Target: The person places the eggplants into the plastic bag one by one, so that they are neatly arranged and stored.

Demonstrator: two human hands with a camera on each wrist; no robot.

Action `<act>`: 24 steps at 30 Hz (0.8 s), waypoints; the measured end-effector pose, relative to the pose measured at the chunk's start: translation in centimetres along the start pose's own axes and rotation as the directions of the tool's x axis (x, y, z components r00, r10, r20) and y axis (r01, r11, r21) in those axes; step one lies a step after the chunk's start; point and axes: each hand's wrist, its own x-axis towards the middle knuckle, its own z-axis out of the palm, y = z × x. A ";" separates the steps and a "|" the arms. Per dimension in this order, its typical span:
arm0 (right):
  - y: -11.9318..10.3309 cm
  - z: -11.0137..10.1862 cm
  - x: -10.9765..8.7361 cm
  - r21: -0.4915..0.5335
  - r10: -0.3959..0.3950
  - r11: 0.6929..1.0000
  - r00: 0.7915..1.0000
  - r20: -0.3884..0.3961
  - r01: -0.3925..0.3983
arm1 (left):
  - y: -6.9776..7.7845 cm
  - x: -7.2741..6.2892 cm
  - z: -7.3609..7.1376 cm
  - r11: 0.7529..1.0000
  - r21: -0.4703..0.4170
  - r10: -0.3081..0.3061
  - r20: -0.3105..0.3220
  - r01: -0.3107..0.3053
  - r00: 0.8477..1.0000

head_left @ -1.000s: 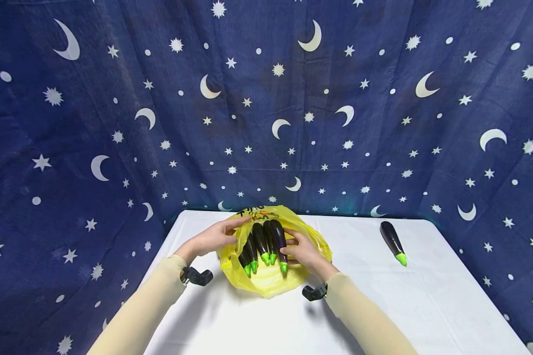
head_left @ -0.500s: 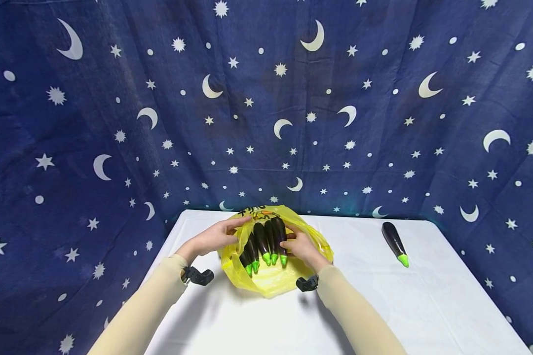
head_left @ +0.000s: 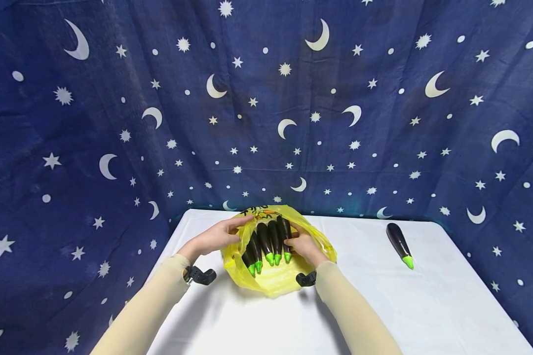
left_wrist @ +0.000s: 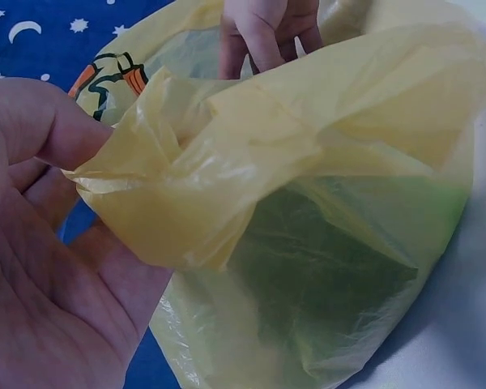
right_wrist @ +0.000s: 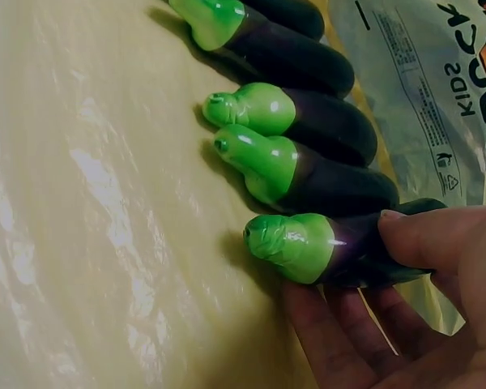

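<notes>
A yellow plastic bag (head_left: 266,287) lies on the table with its mouth toward me. My left hand (head_left: 215,238) pinches the bag's rim at the left, and the left wrist view shows the crumpled film between thumb and fingers. Inside, several dark purple eggplants with green caps lie side by side, among them one eggplant (right_wrist: 332,109) in the middle of the row. My right hand (right_wrist: 437,300) reaches into the bag and grips the rightmost eggplant (right_wrist: 296,243), thumb on top and fingers beneath. That eggplant rests close beside its neighbour.
Another eggplant (head_left: 399,244) lies on the white table (head_left: 360,276) at the right, outside the bag. A dark blue curtain (head_left: 266,162) with moons and stars hangs behind the table.
My right hand has moved the rightmost eggplant deeper into the bag, level with the row. My left hand keeps its hold on the rim. The head view has shifted slightly.
</notes>
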 end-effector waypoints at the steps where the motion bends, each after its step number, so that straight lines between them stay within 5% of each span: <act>1: 0.0 0.0 0.0 -0.006 0.003 1.000 1.000 -0.004 -0.003 | 0.1 0.0 0.0 1.000 0.004 -0.004 -0.001 0.004 1.000; 14: 0.2 -0.1 0.7 -0.041 0.030 0.999 0.999 -0.029 -0.031 | 0.2 0.2 0.2 1.000 0.009 -0.021 -0.008 0.022 1.000; 24: 0.9 0.1 1.4 -0.063 -0.046 0.997 0.994 -0.096 0.040 | 0.4 0.1 0.1 0.999 0.014 -0.028 -0.019 0.029 0.999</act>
